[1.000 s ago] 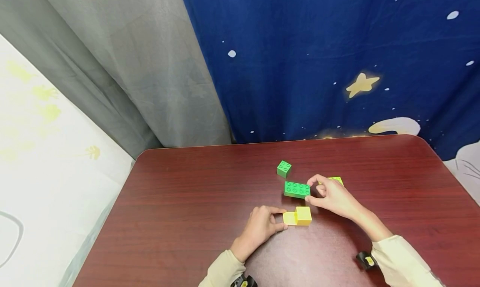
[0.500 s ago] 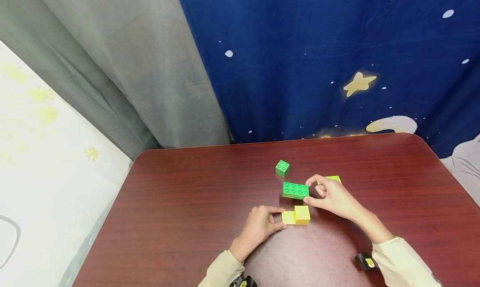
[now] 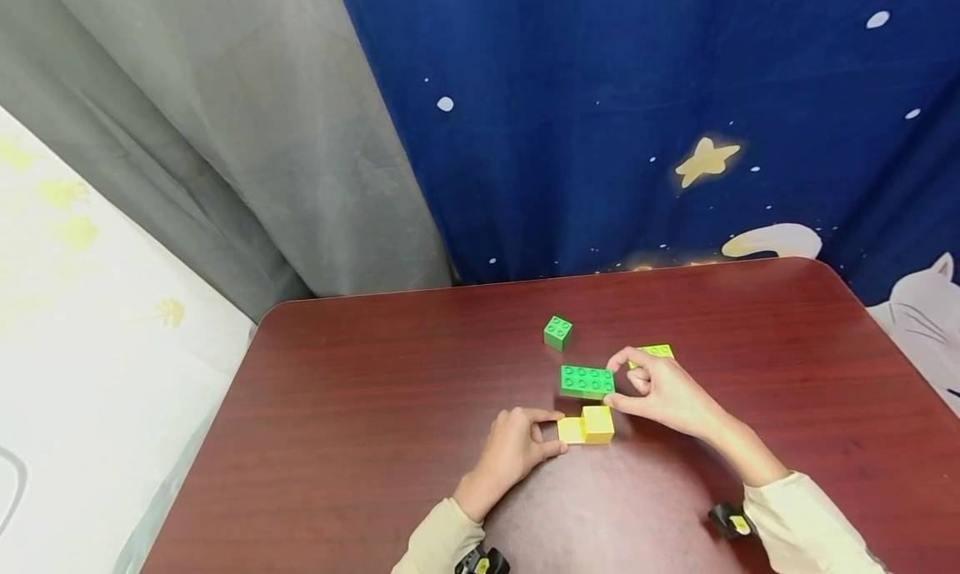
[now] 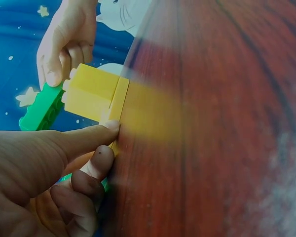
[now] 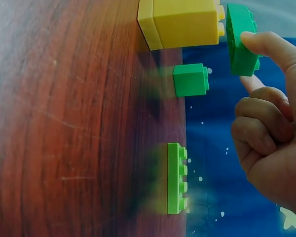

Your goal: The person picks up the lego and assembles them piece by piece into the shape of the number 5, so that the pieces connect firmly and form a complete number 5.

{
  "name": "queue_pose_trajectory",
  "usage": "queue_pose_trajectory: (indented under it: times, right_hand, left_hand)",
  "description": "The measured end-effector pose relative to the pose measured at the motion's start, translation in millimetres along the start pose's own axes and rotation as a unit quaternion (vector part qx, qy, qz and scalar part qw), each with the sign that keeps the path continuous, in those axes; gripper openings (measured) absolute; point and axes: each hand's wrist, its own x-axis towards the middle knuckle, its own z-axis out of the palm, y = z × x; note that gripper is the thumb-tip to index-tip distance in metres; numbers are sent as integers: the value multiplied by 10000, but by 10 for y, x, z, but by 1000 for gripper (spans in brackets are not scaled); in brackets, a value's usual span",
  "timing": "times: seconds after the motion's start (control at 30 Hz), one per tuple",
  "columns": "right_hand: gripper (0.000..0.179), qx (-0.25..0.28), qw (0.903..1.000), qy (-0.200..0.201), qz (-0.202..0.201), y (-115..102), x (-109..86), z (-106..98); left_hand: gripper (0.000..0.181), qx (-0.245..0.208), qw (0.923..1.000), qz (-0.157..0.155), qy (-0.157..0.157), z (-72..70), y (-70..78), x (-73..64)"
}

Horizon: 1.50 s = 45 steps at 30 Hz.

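Pinching the near end of a flat yellow plate [image 3: 570, 430] between thumb and index finger, our left hand [image 3: 513, 442] holds it against a glossy reddish-brown desk [image 3: 360, 407] with visible wood grain. On the plate's other end, toward our right, sits a taller yellow block [image 3: 598, 424], its studs facing up. Our right hand [image 3: 660, 391] grasps a green brick [image 3: 587, 381] by its right end, again between thumb and index finger, while the remaining fingers curl toward the palm. From the head camera we see two rows of four studs on this brick; it is raised off the desk, and the right wrist view shows a gap between it and the yellow studs. Farther back, a small green brick [image 3: 558, 332] with four studs stands on the desk. Just beyond our right hand lies a thin lime-green plate [image 3: 657, 351], partly hidden by that hand. Cream sleeves [image 3: 802, 516] cover our forearms, and a black device [image 3: 727, 521] with a yellow mark shows near each wrist. Behind the desk hang a gray curtain [image 3: 262, 141] and, to its right, a deep blue curtain [image 3: 562, 99] printed with stars and a white cat
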Motion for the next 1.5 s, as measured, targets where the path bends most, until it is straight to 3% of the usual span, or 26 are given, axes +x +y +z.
queue_pose_trajectory:
  times: [0.7,1.27,1.5]
  right_hand:
    - [37,236,9996,-96,-76,-43,-122,47]
    - [34,144,9992,-322,-202,-35,-150,88]
    - [35,-183,9986,-275,-407,-53,-160,87]
  left_hand:
    - [33,91,10000,9,-15,3,3,1]
    - [33,100,9999,-12,20,5,-14,0]
    - [34,74,10000,-51,-23,-1,-7,1]
